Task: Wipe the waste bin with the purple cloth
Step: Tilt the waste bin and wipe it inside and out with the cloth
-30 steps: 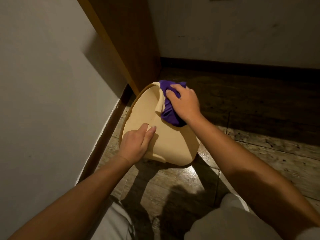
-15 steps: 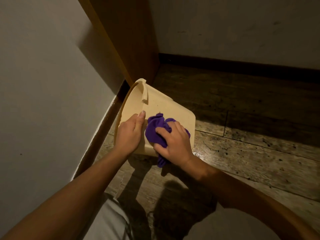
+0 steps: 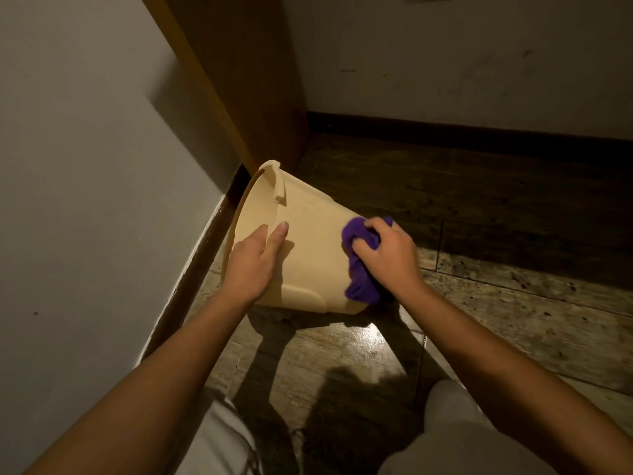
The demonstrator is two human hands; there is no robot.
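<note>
Wall (image 3: 85, 166): pale, far left, dark skirting along its foot; the bin's open mouth faces it.

Wooden panel (image 3: 246, 80): upright in the corner, just behind the bin's rim.

Left hand (image 3: 251, 265): grips the bin at its rim, thumb laid along the outer side, fingers curled over the edge and hidden inside. Purpose, as judged: to keep the bin tipped and steady against the rubbing.

Waste bin (image 3: 308, 248): cream plastic, tilted on its side over the floor (image 3: 513, 303), base towards the right, outer wall turned upward so it can be reached.

Purple cloth (image 3: 359, 269): bunched, pressed to the bin's outer wall near the base.

Right hand (image 3: 387, 255): fingers curled around the cloth, holding it against the bin. Wiping is judged under way on the outside.

Knees in pale cloth at bottom edge: person crouched close.
</note>
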